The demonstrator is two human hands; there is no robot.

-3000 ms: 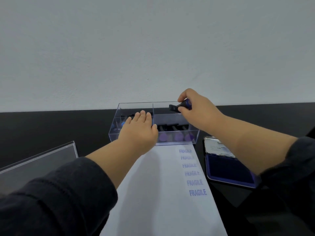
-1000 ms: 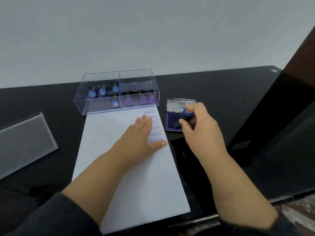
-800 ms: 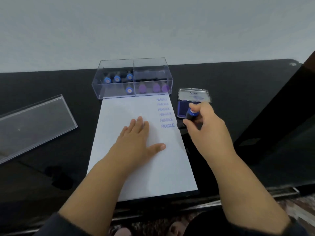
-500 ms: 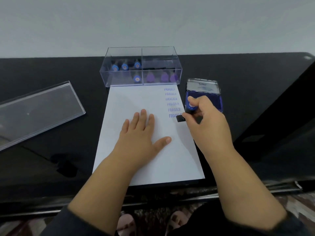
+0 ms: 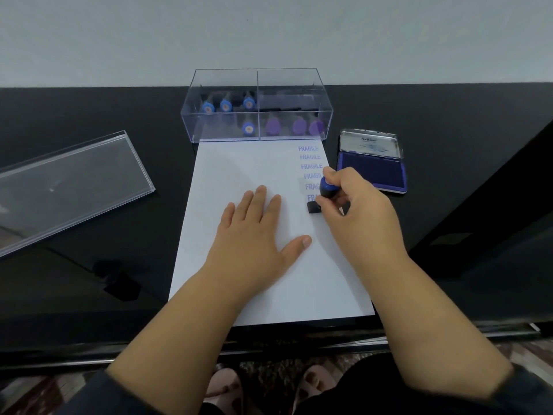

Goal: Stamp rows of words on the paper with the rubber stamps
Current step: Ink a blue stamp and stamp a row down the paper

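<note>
A white sheet of paper [image 5: 239,172] lies on the black table, with a column of blue "FRAGILE" prints [image 5: 310,166] down its right side. My left hand [image 5: 254,235] lies flat on the middle of the sheet, fingers spread. My right hand [image 5: 356,211] grips a rubber stamp [image 5: 324,191] with a blue knob and black base; the base sits at the sheet just below the lowest print, partly covering the lower prints. An open ink pad [image 5: 372,170] with a blue surface lies right of the paper.
A clear plastic box [image 5: 257,82] holding several blue and purple stamps stands at the paper's far edge. Its clear lid [image 5: 68,181] lies at the left on the table. The table's near edge [image 5: 419,339] runs below the paper, with feet visible under it.
My right hand carried the stamp from the box to the ink pad, then left onto the paper below the prints. My left hand came off the box and lies flat on the sheet.
</note>
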